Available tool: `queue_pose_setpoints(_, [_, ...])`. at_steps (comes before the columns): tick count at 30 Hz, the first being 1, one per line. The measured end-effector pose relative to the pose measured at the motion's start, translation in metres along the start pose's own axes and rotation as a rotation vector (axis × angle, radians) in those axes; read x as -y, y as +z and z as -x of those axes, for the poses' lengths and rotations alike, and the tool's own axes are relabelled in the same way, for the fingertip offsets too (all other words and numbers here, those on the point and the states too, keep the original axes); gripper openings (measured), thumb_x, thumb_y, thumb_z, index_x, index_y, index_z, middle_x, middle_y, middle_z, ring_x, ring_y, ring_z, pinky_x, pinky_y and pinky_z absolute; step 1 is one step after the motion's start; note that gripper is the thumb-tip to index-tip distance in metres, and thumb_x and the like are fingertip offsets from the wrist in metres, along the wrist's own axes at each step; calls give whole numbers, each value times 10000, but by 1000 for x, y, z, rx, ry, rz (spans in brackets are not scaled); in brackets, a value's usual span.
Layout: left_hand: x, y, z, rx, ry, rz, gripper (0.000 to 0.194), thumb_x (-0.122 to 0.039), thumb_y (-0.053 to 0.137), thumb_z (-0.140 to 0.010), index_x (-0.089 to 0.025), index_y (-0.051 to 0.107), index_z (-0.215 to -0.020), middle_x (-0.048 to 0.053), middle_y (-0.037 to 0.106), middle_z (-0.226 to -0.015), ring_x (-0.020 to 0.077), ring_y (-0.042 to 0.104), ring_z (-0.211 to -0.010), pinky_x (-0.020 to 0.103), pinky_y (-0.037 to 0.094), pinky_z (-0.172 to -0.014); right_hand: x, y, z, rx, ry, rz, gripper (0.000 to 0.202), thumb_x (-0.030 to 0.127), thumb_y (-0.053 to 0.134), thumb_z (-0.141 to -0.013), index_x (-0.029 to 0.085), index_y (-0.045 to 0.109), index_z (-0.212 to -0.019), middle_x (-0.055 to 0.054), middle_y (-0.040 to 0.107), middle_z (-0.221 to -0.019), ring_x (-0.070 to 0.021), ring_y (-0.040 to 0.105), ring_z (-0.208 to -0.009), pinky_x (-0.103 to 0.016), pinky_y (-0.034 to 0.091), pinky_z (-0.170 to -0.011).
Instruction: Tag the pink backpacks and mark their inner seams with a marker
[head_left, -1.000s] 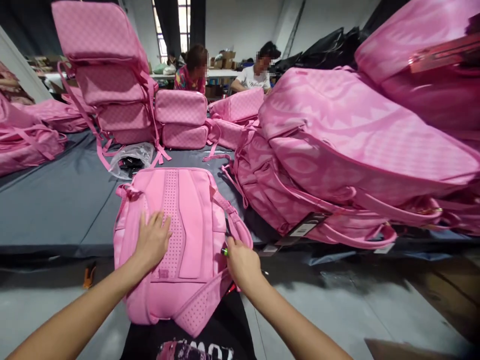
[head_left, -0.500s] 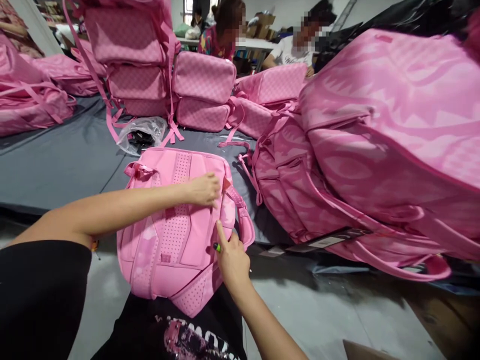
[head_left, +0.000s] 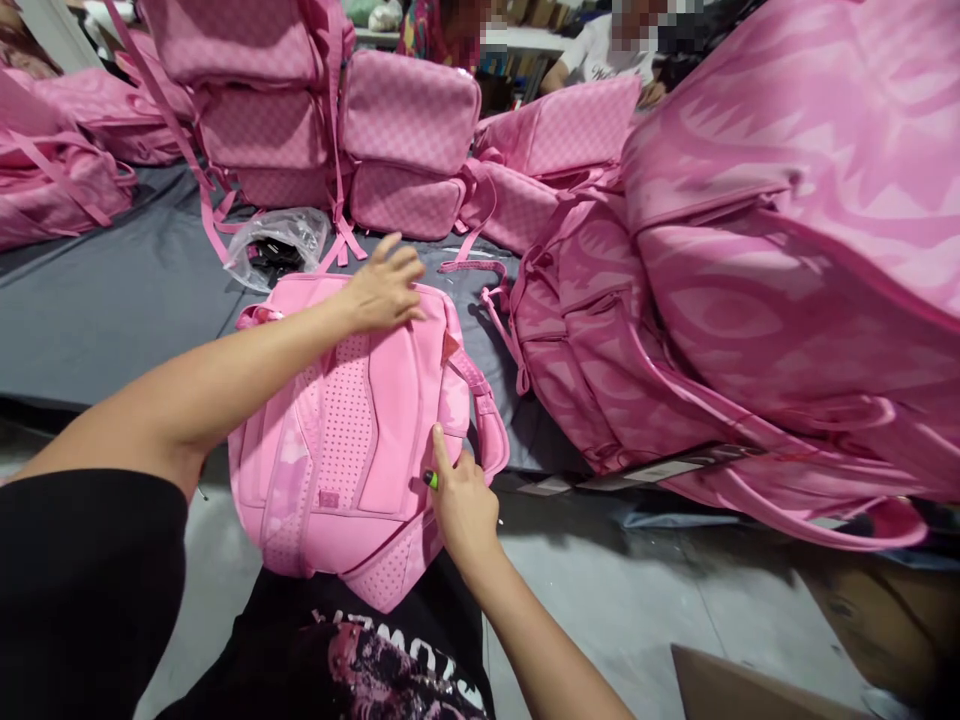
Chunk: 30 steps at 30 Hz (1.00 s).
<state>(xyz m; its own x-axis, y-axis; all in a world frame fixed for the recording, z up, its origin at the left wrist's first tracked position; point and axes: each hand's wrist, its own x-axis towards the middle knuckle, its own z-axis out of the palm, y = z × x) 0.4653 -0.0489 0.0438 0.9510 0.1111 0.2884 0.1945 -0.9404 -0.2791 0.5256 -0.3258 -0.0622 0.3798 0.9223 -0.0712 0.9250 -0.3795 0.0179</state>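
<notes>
A pink backpack (head_left: 405,400) leans between my lap and the table edge, its padded back panel facing up and its straps at the sides. My left hand (head_left: 386,290) is at the upper part of this panel, fingers spread, holding nothing. Beside the right edge, my right hand (head_left: 466,500) has its index finger stretched along the side seam. The other fingers curl around a small tool with a green and black end (head_left: 430,480); the rest of it is hidden in the palm. A small orange-red tag (head_left: 450,346) shows at the right strap's base.
Large pink patterned backpacks (head_left: 720,300) crowd the right side. Checked pink bags (head_left: 409,110) stand stacked at the back of the dark-covered table (head_left: 112,310). A clear plastic bag (head_left: 277,245) with black items lies behind the backpack. Two people are across the table; cardboard (head_left: 735,690) is at lower right.
My left hand has moved from the right side of the back panel up toward the top edge, and its fingers have spread. My right hand stays by the side seam. The view has tilted down slightly.
</notes>
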Motion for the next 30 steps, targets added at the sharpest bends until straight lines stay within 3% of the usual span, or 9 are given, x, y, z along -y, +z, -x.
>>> queue_pose_setpoints(2, [4, -4, -1, 1, -9, -30, 488, -559, 438, -917, -154, 707, -880, 123, 519, -1294, 292, 377, -1259, 531, 168, -1138, -3, -6, -1, 41, 6, -39, 713, 333, 586, -905, 286, 247, -1530, -142, 602, -1073, -247, 639, -880, -269, 485, -592])
queue_pose_setpoints(5, [-18, -9, 13, 66, 131, 27, 529, -664, 509, -832, -170, 694, -872, 117, 501, -1332, 321, 360, -1280, 528, 169, -1140, -18, -24, -2, 118, -7, -254, 606, 334, 564, -916, 309, 355, -1485, -96, 655, -1047, -233, 670, -852, -291, 507, -640])
queue_pose_setpoints(7, [-39, -10, 26, 109, 193, 87, 522, -668, 525, -822, -176, 687, -888, 112, 583, -1183, 291, 446, -1167, 486, 234, -1118, -32, -43, -1, 3, -16, -468, 515, 389, 528, -928, 270, 455, -1424, -98, 673, -1111, -239, 674, -930, -326, 526, -743])
queue_pose_setpoints(9, [-54, -10, 36, 134, 200, 114, 473, -619, 550, -834, -171, 683, -907, 96, 627, -1012, 267, 496, -1041, 476, 269, -1094, -43, -68, 0, -261, -11, -647, 548, 521, 500, -913, 206, 521, -1360, -128, 663, -1171, -265, 646, -1032, -371, 518, -832])
queue_pose_setpoints(11, [-60, -9, 40, 150, 176, 115, 414, -560, 601, -827, -163, 684, -908, 88, 638, -939, 265, 507, -996, 497, 260, -1096, -45, -92, -5, -443, -9, -833, 626, 650, 450, -886, 175, 582, -1271, -119, 698, -1005, -252, 667, -903, -366, 529, -753])
queue_pose_setpoints(14, [-60, -6, 39, 153, 165, 123, 390, -521, 673, -782, -151, 686, -902, 87, 646, -926, 264, 516, -985, 522, 236, -1117, -34, -110, -24, -394, -12, -1238, 626, 704, 397, -879, 169, 657, -1075, 3, 594, -577, -152, 563, -490, -269, 457, -493])
queue_pose_setpoints(19, [-62, 2, 53, 48, 171, 156, 369, -473, 681, -793, -131, 665, -931, 88, 641, -957, 268, 522, -1025, 548, 252, -1127, -17, -77, -56, -163, 36, -1548, 431, 483, 730, -749, 159, 683, -1030, -50, 718, -869, -144, 650, -689, -273, 512, -659])
queue_pose_setpoints(24, [-68, 12, 68, -67, 167, 184, 298, -445, 628, -849, -152, 650, -898, 75, 646, -960, 252, 514, -1061, 577, 234, -1154, -12, -43, -51, -317, 278, -1427, 373, 513, 682, -783, 142, 653, -808, 21, 593, -576, -118, 525, -507, -242, 418, -513])
queue_pose_setpoints(30, [-68, 16, 68, -107, 159, 174, 284, -444, 599, -873, -165, 649, -856, 63, 647, -898, 238, 537, -1003, 569, 297, -1137, 8, -38, -57, -364, 132, -1315, 294, 452, 672, -808, 158, 671, -824, -5, 646, -680, -132, 560, -586, -252, 447, -559])
